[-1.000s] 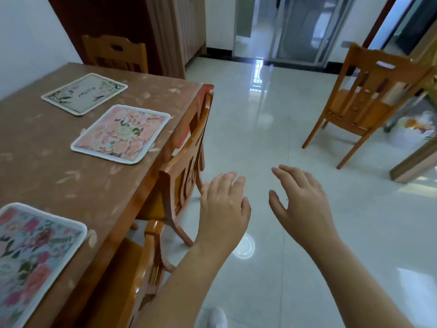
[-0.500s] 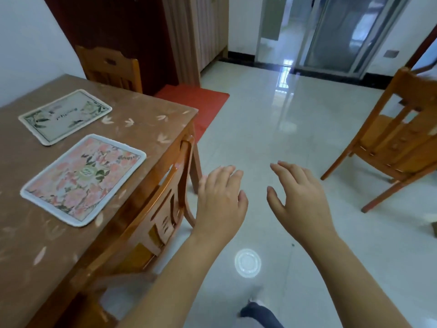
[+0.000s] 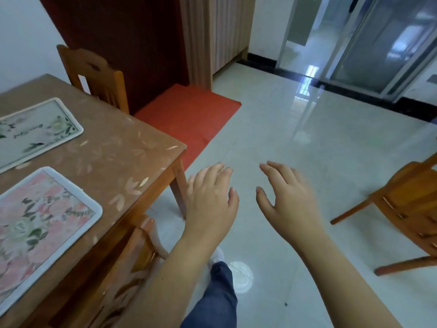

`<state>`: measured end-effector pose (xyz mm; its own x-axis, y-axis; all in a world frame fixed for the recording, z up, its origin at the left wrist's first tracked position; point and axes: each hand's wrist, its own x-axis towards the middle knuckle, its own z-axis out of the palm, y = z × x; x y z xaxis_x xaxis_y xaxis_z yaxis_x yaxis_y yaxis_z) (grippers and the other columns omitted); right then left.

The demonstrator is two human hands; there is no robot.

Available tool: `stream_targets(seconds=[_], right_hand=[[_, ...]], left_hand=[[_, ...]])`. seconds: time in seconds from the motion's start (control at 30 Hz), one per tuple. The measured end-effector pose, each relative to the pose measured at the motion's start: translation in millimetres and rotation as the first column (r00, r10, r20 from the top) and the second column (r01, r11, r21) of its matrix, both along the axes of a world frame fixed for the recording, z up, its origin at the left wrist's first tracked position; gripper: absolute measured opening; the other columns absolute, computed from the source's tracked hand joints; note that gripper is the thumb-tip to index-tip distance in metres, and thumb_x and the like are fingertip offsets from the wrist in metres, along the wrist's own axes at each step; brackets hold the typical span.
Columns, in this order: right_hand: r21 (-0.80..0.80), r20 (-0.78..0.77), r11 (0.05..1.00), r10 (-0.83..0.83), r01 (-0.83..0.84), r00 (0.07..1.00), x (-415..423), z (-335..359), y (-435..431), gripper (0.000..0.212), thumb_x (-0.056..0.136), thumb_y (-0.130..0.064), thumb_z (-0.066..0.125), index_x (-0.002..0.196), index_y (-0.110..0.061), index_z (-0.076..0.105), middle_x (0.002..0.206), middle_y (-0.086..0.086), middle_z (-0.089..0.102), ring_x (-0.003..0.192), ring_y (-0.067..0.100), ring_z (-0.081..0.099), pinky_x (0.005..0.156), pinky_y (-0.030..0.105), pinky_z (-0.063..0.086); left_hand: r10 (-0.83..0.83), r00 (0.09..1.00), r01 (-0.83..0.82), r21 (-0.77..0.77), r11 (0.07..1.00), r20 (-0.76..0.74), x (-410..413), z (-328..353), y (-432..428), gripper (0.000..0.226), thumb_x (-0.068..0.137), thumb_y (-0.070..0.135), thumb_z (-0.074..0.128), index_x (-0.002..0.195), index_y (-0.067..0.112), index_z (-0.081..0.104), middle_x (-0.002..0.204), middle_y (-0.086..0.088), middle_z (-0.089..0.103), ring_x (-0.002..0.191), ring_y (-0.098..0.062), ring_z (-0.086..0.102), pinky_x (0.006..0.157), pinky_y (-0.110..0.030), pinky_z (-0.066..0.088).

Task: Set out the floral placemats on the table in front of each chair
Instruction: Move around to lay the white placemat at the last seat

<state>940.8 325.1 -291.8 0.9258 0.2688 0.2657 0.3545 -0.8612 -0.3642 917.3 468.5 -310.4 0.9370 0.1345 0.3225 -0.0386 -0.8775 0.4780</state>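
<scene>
A pink floral placemat (image 3: 35, 230) with a white border lies on the brown table (image 3: 118, 159) near its right edge. Farther back lies a pale placemat (image 3: 33, 131) with green leaves and script. My left hand (image 3: 210, 202) hovers over the floor just off the table's corner, fingers relaxed and holding nothing. My right hand (image 3: 288, 202) hovers beside it, fingers spread and empty. A wooden chair (image 3: 132, 263) is tucked under the table beside the pink mat. Another chair (image 3: 99, 76) stands at the table's far end.
A third wooden chair (image 3: 406, 209) stands apart on the glossy tiled floor at right. A red mat (image 3: 189, 114) lies on the floor past the table's corner. A dark cabinet (image 3: 132, 43) and glass sliding doors (image 3: 369, 43) line the back. My trouser leg (image 3: 217, 301) shows below.
I have walked forward along the table. The nearest placemat has dropped out of view, the other two slid toward the left edge, and the right-hand chair has drawn closer. Both hands stay empty.
</scene>
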Motion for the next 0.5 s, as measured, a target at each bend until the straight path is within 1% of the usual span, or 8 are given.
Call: stream_targets(seconds=[0.13,0.27,0.43,0.5], right_hand=[[-0.028,0.043,0.997,0.078,-0.076,0.996,98,2,33,0.039,0.081,-0.016,0.063,0.118,-0.006,0.055,0.118,0.013,0.062,0.106,0.033,0.057,0.091,0.044,0.045],[-0.030,0.096,0.986,0.167,-0.165,0.981,192,13,83,0.039,0.077,-0.013,0.066,0.114,-0.004,0.058,0.113,0.014,0.065,0.102,0.033,0.060,0.088,0.044,0.047],[-0.011,0.096,0.960,0.279,-0.279,0.956,283,13,133,0.039,0.079,-0.015,0.064,0.116,-0.006,0.056,0.115,0.012,0.064,0.106,0.032,0.058,0.089,0.044,0.046],[-0.007,0.090,0.950,0.313,-0.313,0.946,316,10,147,0.039,0.079,-0.016,0.065,0.116,-0.007,0.056,0.115,0.012,0.064,0.107,0.032,0.058,0.090,0.045,0.046]], left_hand=[[0.078,0.997,-0.078,-0.016,0.997,0.021,95,-3,30,0.035,0.081,0.011,0.061,0.116,0.009,0.056,0.125,-0.011,0.058,0.118,-0.030,0.050,0.101,-0.050,0.035],[0.188,0.982,-0.187,-0.037,0.982,0.030,178,3,73,0.036,0.080,0.009,0.061,0.116,0.008,0.056,0.126,-0.012,0.058,0.120,-0.033,0.048,0.102,-0.057,0.032],[0.294,0.956,-0.294,-0.009,0.956,0.025,253,10,117,0.037,0.082,0.010,0.059,0.119,0.011,0.054,0.129,-0.009,0.056,0.125,-0.029,0.044,0.106,-0.054,0.027],[0.319,0.947,-0.319,0.005,0.948,0.027,277,12,129,0.036,0.082,0.009,0.059,0.118,0.010,0.055,0.127,-0.010,0.058,0.124,-0.029,0.046,0.105,-0.056,0.029]])
